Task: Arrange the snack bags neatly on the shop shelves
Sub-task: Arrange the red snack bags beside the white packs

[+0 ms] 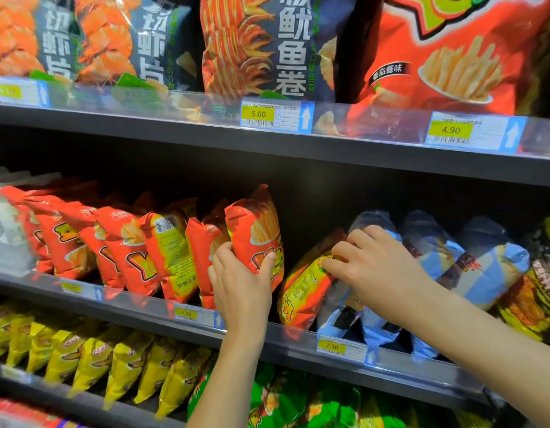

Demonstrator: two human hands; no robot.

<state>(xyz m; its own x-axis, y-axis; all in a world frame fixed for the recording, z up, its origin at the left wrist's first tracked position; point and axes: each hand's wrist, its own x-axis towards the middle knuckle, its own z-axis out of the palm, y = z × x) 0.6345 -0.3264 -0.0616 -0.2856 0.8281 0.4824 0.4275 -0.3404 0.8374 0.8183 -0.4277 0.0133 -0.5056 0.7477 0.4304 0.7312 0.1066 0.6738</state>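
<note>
**Both Hands on Orange Snack Bags at the Middle Shelf**

The left hand [240, 284] gripped an upright red-orange foil snack bag printed with fries [256, 239]. Its thumb lay across the bag's front and its fingers curled round the bag's left edge. Left of that hand stood a leaning row of matching red-orange bags [119, 242], the nearest one touching the held bag.

The right hand [377, 262] reached in from the right. Its fingertips [331, 267] curled onto the upper end of a tilted orange-and-yellow snack bag [303, 293], which leaned to the right, between the two hands. Under and beyond the right hand sat blue-and-white crinkled bags [434, 251], some upright and some slumped forward.

Both arms crossed the dark grey shelf edge [138, 299], where a yellow 2.90 price tag [341, 347] hung below the right hand. Beneath the left forearm were bright yellow bags [98, 359] and green bags [283, 403]. Above both hands stood a large dark squid-roll bag [267, 44] and a large red fries bag [452, 50].
</note>
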